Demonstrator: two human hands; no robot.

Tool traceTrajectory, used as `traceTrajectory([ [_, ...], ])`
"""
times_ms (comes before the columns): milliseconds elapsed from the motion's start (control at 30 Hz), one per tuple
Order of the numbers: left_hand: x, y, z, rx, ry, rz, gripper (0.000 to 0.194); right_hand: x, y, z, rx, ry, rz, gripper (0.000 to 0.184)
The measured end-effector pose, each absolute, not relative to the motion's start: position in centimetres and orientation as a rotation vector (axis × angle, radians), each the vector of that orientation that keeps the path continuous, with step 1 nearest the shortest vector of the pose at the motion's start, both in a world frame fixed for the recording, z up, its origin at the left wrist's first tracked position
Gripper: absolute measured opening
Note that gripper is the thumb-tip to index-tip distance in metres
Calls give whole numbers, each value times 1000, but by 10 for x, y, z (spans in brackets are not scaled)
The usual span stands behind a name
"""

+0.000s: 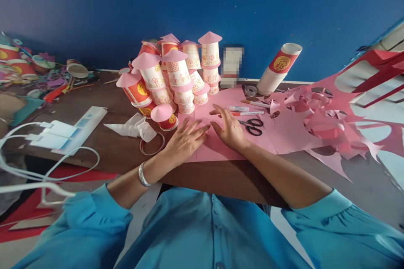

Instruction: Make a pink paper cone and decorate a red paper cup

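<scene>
At 9 o'clock, 2 white cables (19, 127) are connected at a white power strip (94, 118). A blue wall (158, 0) is seen at 12 o'clock; at 1 o'clock, a pixelated object (232, 65) is shown.

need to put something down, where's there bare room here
The brown table has a bare patch between the power strip and the white tissue, up to the cup towers. The pink paper is bare between the scissors and the pink offcuts. Crowded: those offcuts, the cup towers, and the craft scraps at far left.
</scene>
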State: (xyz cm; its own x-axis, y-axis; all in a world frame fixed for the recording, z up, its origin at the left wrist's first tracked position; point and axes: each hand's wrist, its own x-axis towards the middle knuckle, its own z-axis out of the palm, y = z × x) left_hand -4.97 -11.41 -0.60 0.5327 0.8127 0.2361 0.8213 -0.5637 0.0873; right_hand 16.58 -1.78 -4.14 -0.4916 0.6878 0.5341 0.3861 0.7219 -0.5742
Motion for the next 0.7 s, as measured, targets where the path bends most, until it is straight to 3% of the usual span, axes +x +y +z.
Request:
traceTrajectory([
  [267, -73, -92, -9, -2523, -1584, -482, 33, 167, -18, -36, -813, -2154, 472, 57],
  [467, -66, -95, -7, -2518, -1514, -527, 32, 165, -17, -33, -810, -2221, 429, 27],
  [700, -27, -104, 3, -2695, -1305, -507, 33, 179, -8, 6, -1067, -2621, 179, 28],
])
